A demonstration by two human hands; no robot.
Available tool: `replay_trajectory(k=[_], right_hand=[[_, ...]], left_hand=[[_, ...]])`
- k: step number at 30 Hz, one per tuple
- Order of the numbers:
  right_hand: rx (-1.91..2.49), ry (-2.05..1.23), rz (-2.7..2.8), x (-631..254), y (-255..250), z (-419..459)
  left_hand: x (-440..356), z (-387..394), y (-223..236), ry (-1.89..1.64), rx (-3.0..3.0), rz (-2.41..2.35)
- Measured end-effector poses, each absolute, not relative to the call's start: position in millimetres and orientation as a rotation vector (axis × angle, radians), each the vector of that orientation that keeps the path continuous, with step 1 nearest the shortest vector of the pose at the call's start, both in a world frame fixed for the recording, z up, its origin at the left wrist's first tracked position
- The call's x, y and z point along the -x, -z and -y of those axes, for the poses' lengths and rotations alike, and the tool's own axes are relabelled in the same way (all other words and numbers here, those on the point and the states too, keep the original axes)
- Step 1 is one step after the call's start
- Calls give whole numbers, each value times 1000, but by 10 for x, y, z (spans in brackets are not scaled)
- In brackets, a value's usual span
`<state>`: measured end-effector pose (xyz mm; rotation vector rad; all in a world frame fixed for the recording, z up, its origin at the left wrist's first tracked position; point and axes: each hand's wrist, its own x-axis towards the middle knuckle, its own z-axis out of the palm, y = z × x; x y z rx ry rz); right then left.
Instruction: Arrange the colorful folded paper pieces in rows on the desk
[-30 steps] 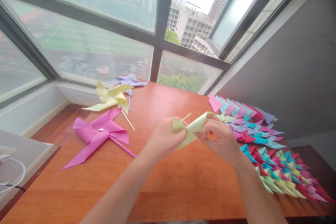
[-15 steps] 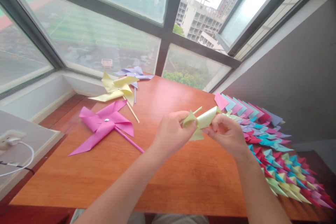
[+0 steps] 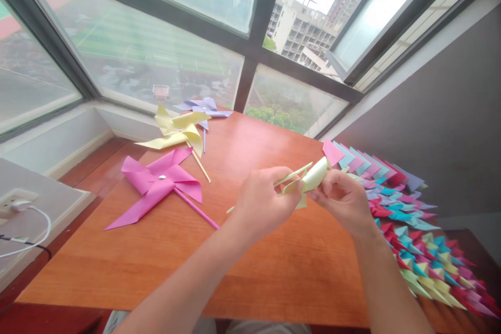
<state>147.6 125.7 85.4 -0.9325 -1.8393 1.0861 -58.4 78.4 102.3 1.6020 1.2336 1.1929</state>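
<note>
Above the middle of the table I hold a pale green paper pinwheel [image 3: 315,174] between both hands. My left hand [image 3: 270,199] is closed round its centre and its thin light-green stick, one end of which shows past the wrist side. My right hand [image 3: 346,201] pinches the pinwheel's right side between thumb and fingers; the exact grip point is partly hidden. To the left lie a magenta pinwheel [image 3: 156,182], a yellow pinwheel [image 3: 180,128] and a lavender pinwheel [image 3: 205,108], each with a stick.
Rows of folded paper pieces [image 3: 415,219] in many colours cover the right side of the wooden table [image 3: 250,282]. Windows [image 3: 164,47] stand behind it, one pane open at the upper right. A wall socket with a white plug [image 3: 21,209] is at the far left.
My left hand has turned the green pinwheel, so its blades face more edge-on and the stick's lower end now shows behind the hand. The view has shifted slightly.
</note>
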Motion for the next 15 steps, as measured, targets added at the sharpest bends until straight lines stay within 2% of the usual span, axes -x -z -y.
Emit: replay_trajectory(k=[15], right_hand=[[1030,-850,1999,-1493,-945,-1254]], left_hand=[[556,-757,-1027,-1223,-1700,-1394]])
